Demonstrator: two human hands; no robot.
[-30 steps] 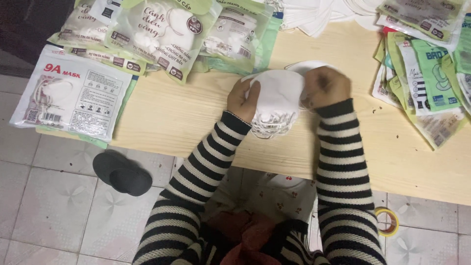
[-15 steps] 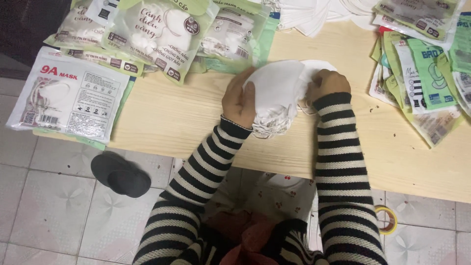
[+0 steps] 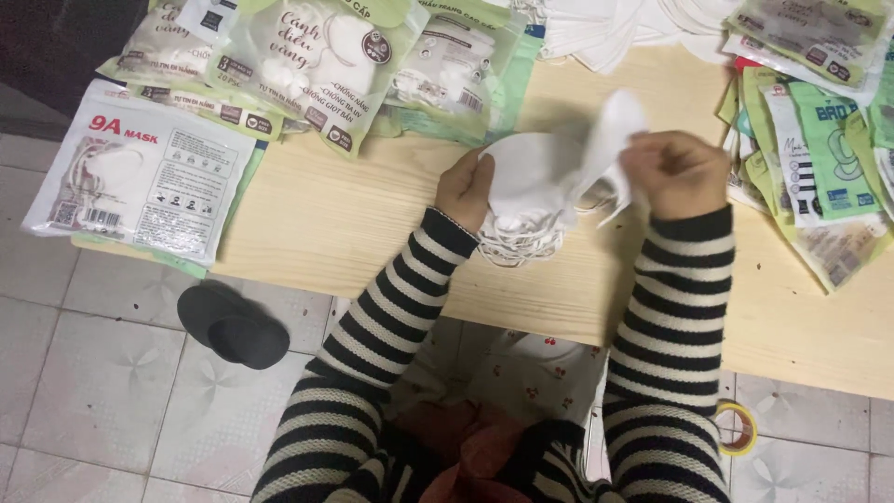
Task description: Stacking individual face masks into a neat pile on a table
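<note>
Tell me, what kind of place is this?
Probably a small home workshop where face masks get packed. A low wooden table on a tiled floor holds bagged mask packs, and the left hand and right hand grip a stack of white masks.

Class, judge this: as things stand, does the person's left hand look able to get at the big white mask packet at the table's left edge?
Probably yes, once freed: the left hand now grips the stack of white masks, but bare tabletop lies between it and the white packet.
</note>
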